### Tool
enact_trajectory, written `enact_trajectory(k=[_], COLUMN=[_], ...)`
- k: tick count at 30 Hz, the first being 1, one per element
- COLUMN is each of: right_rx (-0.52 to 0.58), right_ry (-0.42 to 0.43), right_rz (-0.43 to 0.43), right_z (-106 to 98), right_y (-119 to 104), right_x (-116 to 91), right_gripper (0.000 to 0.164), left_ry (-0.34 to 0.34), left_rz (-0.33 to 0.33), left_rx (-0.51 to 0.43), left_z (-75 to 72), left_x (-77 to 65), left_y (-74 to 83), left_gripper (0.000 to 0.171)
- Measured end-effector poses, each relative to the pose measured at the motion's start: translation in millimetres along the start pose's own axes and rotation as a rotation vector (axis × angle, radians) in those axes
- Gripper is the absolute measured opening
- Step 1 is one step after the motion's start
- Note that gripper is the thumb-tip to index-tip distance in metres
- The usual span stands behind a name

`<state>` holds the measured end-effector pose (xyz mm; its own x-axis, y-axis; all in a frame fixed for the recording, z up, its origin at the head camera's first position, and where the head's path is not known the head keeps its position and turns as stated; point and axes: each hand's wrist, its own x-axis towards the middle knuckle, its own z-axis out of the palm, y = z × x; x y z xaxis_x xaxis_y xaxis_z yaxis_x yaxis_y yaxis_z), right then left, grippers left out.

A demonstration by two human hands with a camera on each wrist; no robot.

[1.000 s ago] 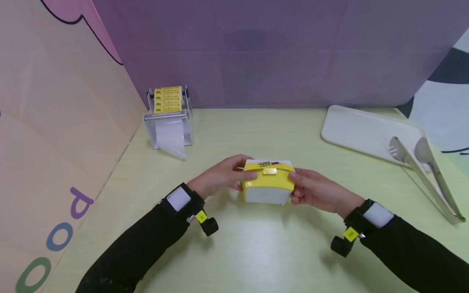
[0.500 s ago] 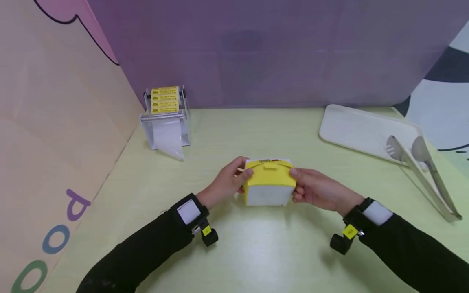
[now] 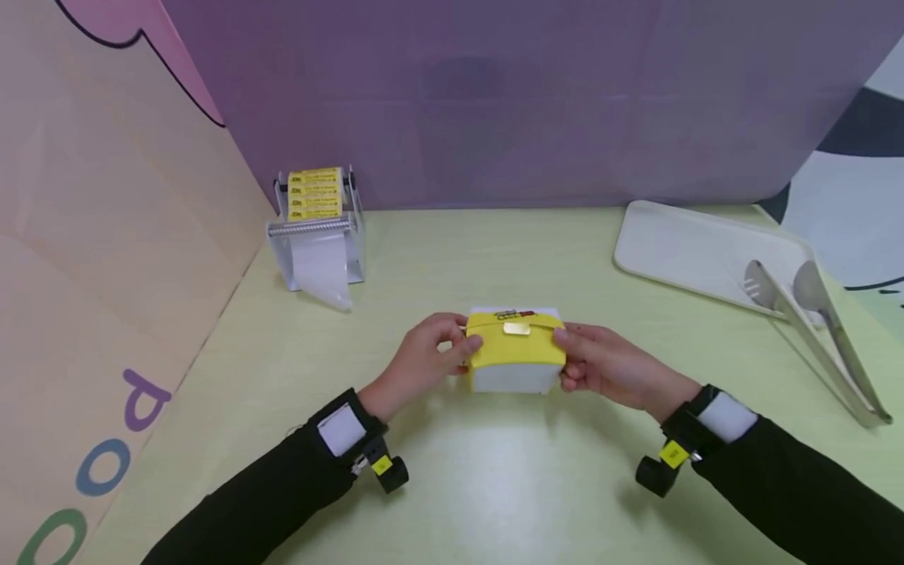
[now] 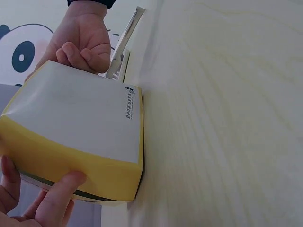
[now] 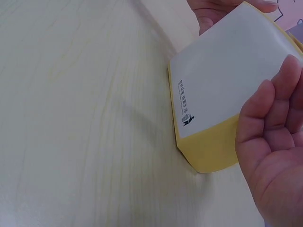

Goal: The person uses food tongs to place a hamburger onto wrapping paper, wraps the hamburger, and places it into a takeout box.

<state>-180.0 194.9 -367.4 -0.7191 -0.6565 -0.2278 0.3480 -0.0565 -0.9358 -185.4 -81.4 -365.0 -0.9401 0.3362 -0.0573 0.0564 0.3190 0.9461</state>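
Observation:
A small yellow and white paper takeout box (image 3: 516,353) sits at mid-table, its lid folded over and a tab showing at the front of the top. At its left end my left hand (image 3: 424,357) pinches the box, thumb at the front corner and fingers behind. My right hand (image 3: 610,362) grips the opposite end, thumb on the upper corner and the other fingers curled against the side. From the left wrist view, a fingertip presses the yellow end of the takeout box (image 4: 90,113). Small dark print marks the white face of the takeout box (image 5: 222,71) in the right wrist view.
A label dispenser (image 3: 315,227) with a yellow label roll and a hanging white strip stands at the back left. On the right lie a white tray (image 3: 685,247) and metal tongs (image 3: 819,341) resting partly over it. A purple panel (image 3: 494,102) closes off the back.
The takeout box tipped its top edge away and has come back, showing more of its top again. My left hand has slid slightly left and down; the right hand has hardly moved.

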Motion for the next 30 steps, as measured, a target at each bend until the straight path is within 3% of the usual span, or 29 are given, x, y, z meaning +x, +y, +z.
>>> enact_trajectory(k=[5,9,14,19,22,25,30], right_rx=[-0.013,-0.032,-0.038,-0.028,-0.027,-0.036,-0.048], right_ry=[0.006,0.016,0.016,0.012,0.010,0.009,0.033], right_rz=[0.014,0.017,0.020,0.021,0.021,0.022,0.033], right_z=[0.4,0.8,0.4,-0.7,-1.2,-1.4,-0.4], right_y=[-1.1,-2.2,-3.5,-2.9,-2.6,-2.8,-4.0], right_x=[-0.9,-1.0,-1.3,-1.4,-1.3,-1.3,-1.0], right_gripper=[0.038,0.039,0.038,0.035,0.034,0.035,0.040], left_ry=[-0.032,-0.079,-0.128,-0.160,-0.131,-0.061,0.037], left_rz=[0.052,0.053,-0.004,-0.104,-0.125,-0.095,0.028], left_rx=[-0.050,-0.133,-0.183,-0.251,-0.262,-0.234,-0.042], left_z=[-1.2,-5.1,-10.4,-14.6,-13.2,-7.5,2.7], left_x=[-6.0,-8.6,-6.0,0.2,0.9,-3.2,-11.1], left_y=[-1.8,-2.7,-2.5,-2.5,-3.3,-3.8,-0.7], left_gripper=[0.023,0.018,0.022,0.017,0.017,0.019,0.019])
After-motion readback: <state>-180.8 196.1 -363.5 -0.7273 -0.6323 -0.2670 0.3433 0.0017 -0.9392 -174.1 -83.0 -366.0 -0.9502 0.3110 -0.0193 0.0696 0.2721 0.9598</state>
